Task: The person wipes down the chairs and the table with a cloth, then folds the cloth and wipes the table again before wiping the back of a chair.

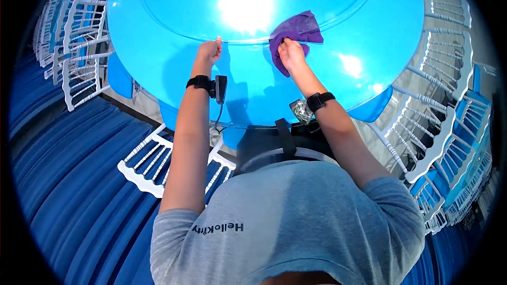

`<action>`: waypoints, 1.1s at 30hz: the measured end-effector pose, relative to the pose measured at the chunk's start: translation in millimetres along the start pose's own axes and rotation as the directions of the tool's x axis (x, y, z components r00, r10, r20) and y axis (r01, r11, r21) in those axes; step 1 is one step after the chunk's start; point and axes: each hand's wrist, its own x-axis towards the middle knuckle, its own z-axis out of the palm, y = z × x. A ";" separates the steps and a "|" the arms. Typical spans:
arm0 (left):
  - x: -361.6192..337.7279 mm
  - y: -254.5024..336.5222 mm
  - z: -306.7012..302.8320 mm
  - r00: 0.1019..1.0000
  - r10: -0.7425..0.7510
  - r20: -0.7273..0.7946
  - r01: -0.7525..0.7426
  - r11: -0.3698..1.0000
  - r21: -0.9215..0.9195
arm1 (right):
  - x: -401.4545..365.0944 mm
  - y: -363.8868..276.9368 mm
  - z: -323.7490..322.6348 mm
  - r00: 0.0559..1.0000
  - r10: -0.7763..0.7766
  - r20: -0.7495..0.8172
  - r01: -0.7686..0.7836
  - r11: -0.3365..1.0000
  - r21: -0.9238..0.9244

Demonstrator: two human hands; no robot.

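My right hand point(292, 55) is closed on a purple cloth point(300, 27), which is bunched under the fingers. The cloth drapes over the near rim of a round turntable point(179, 30) that sits on the blue table point(142, 58). My left hand point(210, 51) is at the same rim, to the left, with its fingers curled and the thumb lying over the edge. The underside of that grip is hidden.
White chairs with spindle backs stand around the table, at left point(79, 55) and right point(433, 142). Another chair point(150, 166) is close by my left arm. Blue pleated fabric point(68, 179) covers the lower left. Bright glare lies on the tabletop.
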 end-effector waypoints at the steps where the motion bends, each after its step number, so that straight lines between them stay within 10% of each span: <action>1: 0.2 -1.0 1.3 1.000 0.003 -0.010 -0.003 0.999 -0.038 | -3.5 -8.0 6.9 0.998 -0.030 -0.063 0.032 0.999 0.032; 10: -5.5 -13.0 19.3 0.997 0.072 -0.021 -0.074 0.989 -0.128 | 31.1 -109.9 -39.1 0.968 -0.239 -0.073 0.229 0.966 -0.118; 25: 2.7 -13.2 13.5 0.992 -0.004 0.126 0.028 0.981 -0.192 | 58.0 -73.2 -70.7 0.983 -0.169 0.077 0.177 0.978 -0.110; 33: 1.1 -19.2 24.3 0.992 -0.008 0.122 0.038 0.969 -0.246 | 65.7 -128.7 -39.9 0.892 -0.391 -0.227 0.326 0.905 -0.274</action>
